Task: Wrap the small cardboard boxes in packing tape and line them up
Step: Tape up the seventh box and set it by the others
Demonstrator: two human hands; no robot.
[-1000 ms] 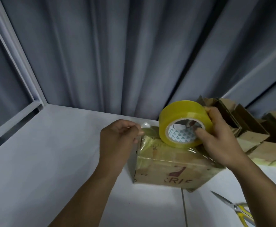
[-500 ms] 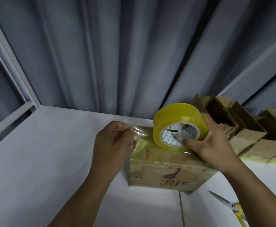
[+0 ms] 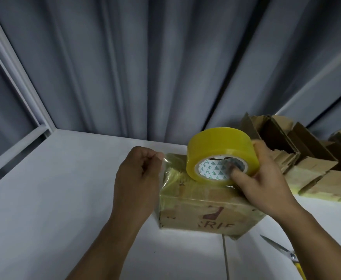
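A small cardboard box sits on the white table near the middle of the view, its near face printed with a red mark and red letters. Its top and upper edges are glossy with yellowish tape. A yellow packing tape roll stands on edge on the top of the box, toward the far right side, with the white core and its green triangle pattern facing the camera. The right hand grips the roll: its thumb is tucked into the core and its other fingers curl over the outer winding from the right. A short clear strip of tape runs from the roll across the top of the box to its far left corner. There the left hand pinches the free end between thumb and forefinger, with the remaining fingers curled into the palm. The left hand is just beside the box's left side; whether it touches the cardboard cannot be told. To the right, along the grey pleated curtain, stands a row of other cardboard boxes. Some have their flaps up and open, and some show yellowish tape along their lower edges. A pair of scissors with metal blades and a yellow handle lies on the table at the lower right. Its tips point toward the box but lie apart from it, and its handle is cut off by the picture's edge.
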